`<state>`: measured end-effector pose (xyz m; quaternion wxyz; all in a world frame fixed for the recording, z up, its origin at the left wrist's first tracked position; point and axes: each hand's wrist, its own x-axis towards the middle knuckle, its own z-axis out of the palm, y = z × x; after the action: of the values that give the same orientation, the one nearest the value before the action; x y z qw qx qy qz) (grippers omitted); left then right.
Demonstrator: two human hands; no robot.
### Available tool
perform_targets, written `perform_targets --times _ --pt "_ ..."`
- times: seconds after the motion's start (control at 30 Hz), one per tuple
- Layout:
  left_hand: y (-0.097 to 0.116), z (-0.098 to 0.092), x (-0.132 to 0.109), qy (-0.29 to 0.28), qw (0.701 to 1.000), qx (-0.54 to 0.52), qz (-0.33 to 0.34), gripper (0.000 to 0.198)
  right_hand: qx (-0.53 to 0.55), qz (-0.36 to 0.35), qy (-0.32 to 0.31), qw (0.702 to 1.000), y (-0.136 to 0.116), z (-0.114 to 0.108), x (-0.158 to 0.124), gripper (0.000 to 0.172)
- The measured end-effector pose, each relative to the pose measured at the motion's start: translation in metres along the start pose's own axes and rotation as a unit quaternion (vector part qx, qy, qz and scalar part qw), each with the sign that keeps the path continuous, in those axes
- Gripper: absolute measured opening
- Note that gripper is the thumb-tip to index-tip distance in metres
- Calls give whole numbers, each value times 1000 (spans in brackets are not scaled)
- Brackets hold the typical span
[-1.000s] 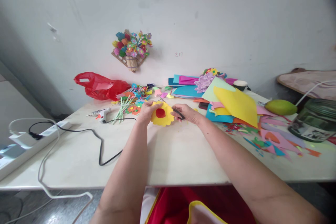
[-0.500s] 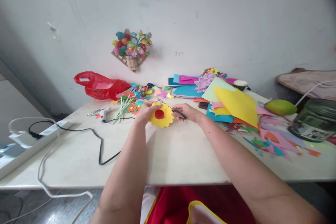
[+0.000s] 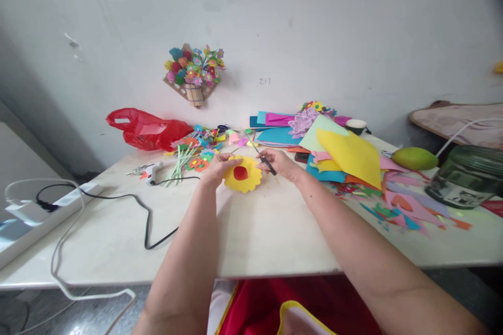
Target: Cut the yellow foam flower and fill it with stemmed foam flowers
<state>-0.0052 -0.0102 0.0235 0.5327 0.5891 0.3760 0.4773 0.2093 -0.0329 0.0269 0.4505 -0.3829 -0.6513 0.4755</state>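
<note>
Head view looks down at two bare forearms reaching across a pale tabletop (image 3: 255, 230). The left hand (image 3: 218, 167) has its grip pinching the left edge of a yellow paper flower (image 3: 247, 180) with a red centre, holding it just above the tabletop, near the middle of the far side. The right hand (image 3: 282, 161) has its grip closed around the handles of a pair of scissors (image 3: 260, 155). The blades slant up and away over the flower's top right edge; I cannot tell whether they are parted or whether they touch the paper.

My reading is that the scalloped rim of the flower is being trimmed, with the blades off the paper between cuts. Another cut would call for the left hand to turn the flower so that an uncut part of the rim faces the blades, and for the blades to stay clear of the pinching fingers.

Beyond the left hand lie green sticks (image 3: 178, 159) and small paper blooms, with a glue gun (image 3: 151, 170) and its black cord (image 3: 147, 214) further left, and a red bag (image 3: 147, 128) by the wall. To the right, a yellow sheet (image 3: 349, 154) tops a heap of coloured paper.
</note>
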Motion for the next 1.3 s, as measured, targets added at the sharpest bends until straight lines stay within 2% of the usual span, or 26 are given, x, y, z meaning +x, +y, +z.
perform_targets --times 0.13,0.27,0.4,0.67,0.8,0.9,1.1,1.3 --pt "-2 5 0 -23 1000 13 1 25 43 -18 23 999 -1 7 2 42" --pt "0 7 -2 -33 999 32 -9 26 32 -11 32 999 -1 9 2 40" --pt "3 4 -3 -35 998 46 7 26 47 -13 75 996 0 9 3 39" --pt "1 1 2 6 1000 11 23 29 79 3 103 992 -2 11 3 42" --pt "4 6 0 1 999 21 26 32 100 -5 110 989 -5 10 2 45" --pt "6 9 -2 -1 999 23 38 32 118 -13 102 988 -7 10 2 45" --pt "8 11 -3 41 998 -14 46 35 113 -4 50 992 -4 11 0 45" --pt "9 10 -4 44 997 -55 39 32 54 4 14 998 -3 8 -2 31"
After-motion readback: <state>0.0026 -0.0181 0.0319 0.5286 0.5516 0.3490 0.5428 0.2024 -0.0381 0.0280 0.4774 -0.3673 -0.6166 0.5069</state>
